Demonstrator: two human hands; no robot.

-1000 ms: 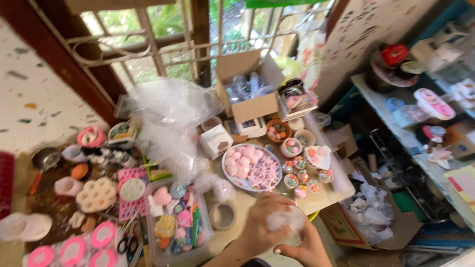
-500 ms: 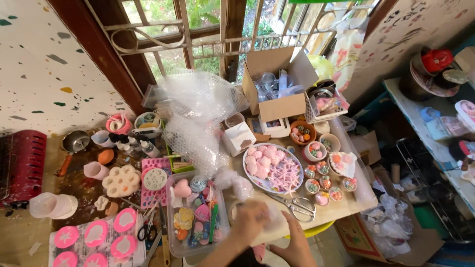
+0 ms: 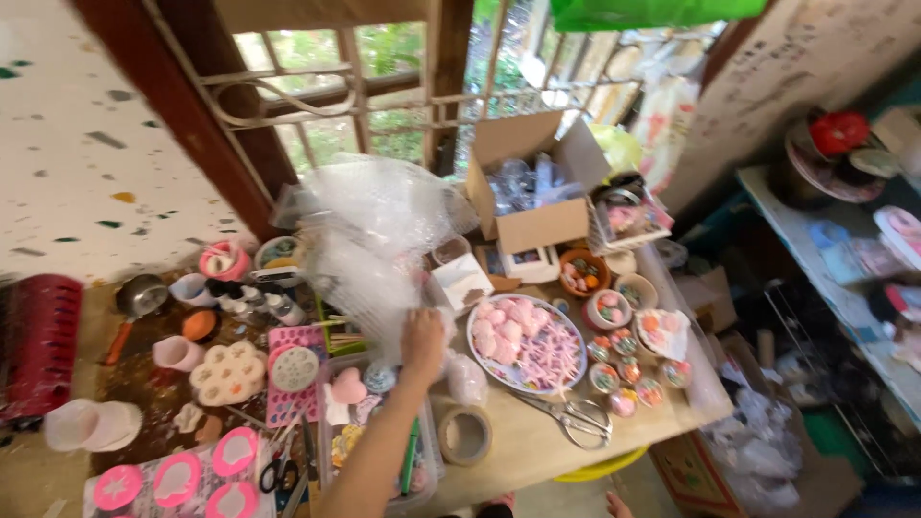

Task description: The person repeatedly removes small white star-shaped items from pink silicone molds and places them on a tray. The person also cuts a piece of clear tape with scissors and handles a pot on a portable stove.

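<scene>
Gripping upright bubble wrap [image 3: 369,240], left hand [image 3: 423,338].

One cardboard box [image 3: 530,192]; one tape roll [image 3: 466,435]

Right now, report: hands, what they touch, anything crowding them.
Left hand on bubble wrap, grip unclear. Right hand barely visible, bottom edge. Plate and tape roll close by.

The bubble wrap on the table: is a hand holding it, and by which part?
One hand reaches the lower edge of the bubble wrap; its fingers seem closed on that edge, though blur hides the grip. Which hand cannot be told.
</scene>
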